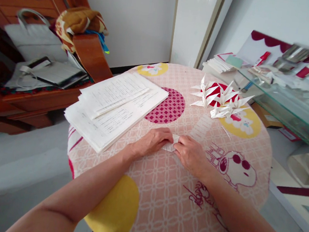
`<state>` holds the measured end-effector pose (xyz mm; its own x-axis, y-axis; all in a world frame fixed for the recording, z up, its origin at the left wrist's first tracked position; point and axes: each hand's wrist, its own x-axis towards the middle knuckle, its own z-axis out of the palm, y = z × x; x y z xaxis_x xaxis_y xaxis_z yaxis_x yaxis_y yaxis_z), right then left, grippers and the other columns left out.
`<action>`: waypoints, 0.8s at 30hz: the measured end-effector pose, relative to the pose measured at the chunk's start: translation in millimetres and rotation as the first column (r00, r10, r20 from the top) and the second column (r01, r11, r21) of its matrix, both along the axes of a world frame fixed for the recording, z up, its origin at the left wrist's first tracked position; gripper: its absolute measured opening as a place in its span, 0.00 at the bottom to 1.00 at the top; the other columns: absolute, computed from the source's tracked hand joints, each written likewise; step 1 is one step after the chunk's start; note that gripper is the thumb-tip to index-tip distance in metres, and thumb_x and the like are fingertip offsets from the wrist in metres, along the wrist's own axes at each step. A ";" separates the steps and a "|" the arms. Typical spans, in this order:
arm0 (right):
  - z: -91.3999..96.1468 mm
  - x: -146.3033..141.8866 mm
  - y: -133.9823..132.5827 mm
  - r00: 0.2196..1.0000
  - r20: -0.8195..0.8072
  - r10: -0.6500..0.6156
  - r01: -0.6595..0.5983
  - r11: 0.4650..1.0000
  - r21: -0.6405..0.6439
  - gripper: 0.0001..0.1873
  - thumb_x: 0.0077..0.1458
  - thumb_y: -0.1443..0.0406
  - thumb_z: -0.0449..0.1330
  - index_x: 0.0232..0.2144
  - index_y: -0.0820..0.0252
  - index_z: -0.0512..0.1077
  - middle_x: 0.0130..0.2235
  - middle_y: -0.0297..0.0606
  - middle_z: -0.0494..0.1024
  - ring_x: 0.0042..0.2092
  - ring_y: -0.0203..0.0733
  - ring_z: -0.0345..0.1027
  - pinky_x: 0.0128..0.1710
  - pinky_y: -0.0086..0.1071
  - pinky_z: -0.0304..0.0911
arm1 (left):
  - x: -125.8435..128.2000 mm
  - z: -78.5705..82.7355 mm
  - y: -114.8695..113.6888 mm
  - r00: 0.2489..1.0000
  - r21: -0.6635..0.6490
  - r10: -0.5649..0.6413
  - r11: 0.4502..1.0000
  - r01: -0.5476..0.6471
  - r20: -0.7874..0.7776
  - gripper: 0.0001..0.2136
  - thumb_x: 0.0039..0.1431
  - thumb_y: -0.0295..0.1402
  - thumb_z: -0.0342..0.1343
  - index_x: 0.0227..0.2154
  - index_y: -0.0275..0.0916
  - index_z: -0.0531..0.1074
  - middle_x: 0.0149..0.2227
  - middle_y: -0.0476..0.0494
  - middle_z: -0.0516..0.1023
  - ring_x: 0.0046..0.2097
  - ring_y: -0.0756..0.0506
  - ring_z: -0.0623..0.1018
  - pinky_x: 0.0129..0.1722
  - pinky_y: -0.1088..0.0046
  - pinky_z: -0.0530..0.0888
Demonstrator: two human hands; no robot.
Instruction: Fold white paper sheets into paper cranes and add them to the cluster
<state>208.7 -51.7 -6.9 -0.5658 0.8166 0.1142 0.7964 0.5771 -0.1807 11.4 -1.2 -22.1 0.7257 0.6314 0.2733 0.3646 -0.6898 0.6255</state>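
A small folded piece of white paper (pixel 171 143) lies on the pink patterned cloth of a round table (pixel 161 202). My left hand (pixel 154 140) presses on its left side with curled fingers. My right hand (pixel 190 154) pinches its right edge. Both hands cover most of the paper, so only a small strip shows between them. A thick stack of printed white sheets (pixel 115 107) lies to the left of my hands. Several folded white paper cranes (pixel 220 99) sit at the table's far right.
A wooden bench (pixel 34 95) at the left carries papers, a grey bag (pixel 35 39) and a bundled cloth (pixel 80 22). A glass table (pixel 293 98) with cluttered items stands at the right. Grey floor surrounds the table.
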 end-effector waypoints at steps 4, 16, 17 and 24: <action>-1.7 2.3 4.2 0.994 -0.079 0.081 -0.082 0.997 -0.004 0.11 0.61 0.74 0.56 0.30 0.60 0.76 0.35 0.41 0.72 0.41 0.44 0.64 0.39 0.34 0.61 | -8.9 4.7 -3.7 0.999 -0.027 -0.030 0.999 0.029 -0.023 0.09 0.65 0.27 0.50 0.39 0.37 0.76 0.40 0.41 0.77 0.42 0.47 0.77 0.44 0.71 0.72; -3.0 8.5 10.3 0.970 -0.232 0.078 -0.101 0.991 -0.093 0.13 0.62 0.73 0.56 0.27 0.62 0.76 0.33 0.39 0.71 0.39 0.40 0.64 0.39 0.33 0.59 | -6.8 0.1 -13.2 0.999 0.038 0.014 0.999 -0.013 -0.047 0.08 0.65 0.31 0.54 0.35 0.37 0.78 0.41 0.41 0.77 0.43 0.46 0.77 0.43 0.71 0.72; -2.7 8.5 10.6 0.966 -0.249 0.073 -0.100 0.990 -0.097 0.13 0.61 0.73 0.57 0.26 0.62 0.75 0.33 0.38 0.70 0.38 0.40 0.65 0.39 0.33 0.59 | -5.8 -0.5 -14.3 0.999 0.045 0.030 0.999 -0.028 -0.039 0.08 0.65 0.31 0.54 0.34 0.37 0.78 0.40 0.41 0.77 0.42 0.46 0.77 0.42 0.71 0.72; -2.9 8.0 13.0 0.933 -0.360 0.016 -0.068 0.989 -0.132 0.13 0.59 0.75 0.58 0.24 0.62 0.75 0.31 0.37 0.71 0.37 0.39 0.65 0.39 0.32 0.59 | -6.8 1.1 -24.1 0.989 -0.035 0.145 0.989 -0.145 -0.024 0.07 0.62 0.27 0.55 0.31 0.37 0.78 0.33 0.44 0.77 0.35 0.49 0.76 0.35 0.75 0.70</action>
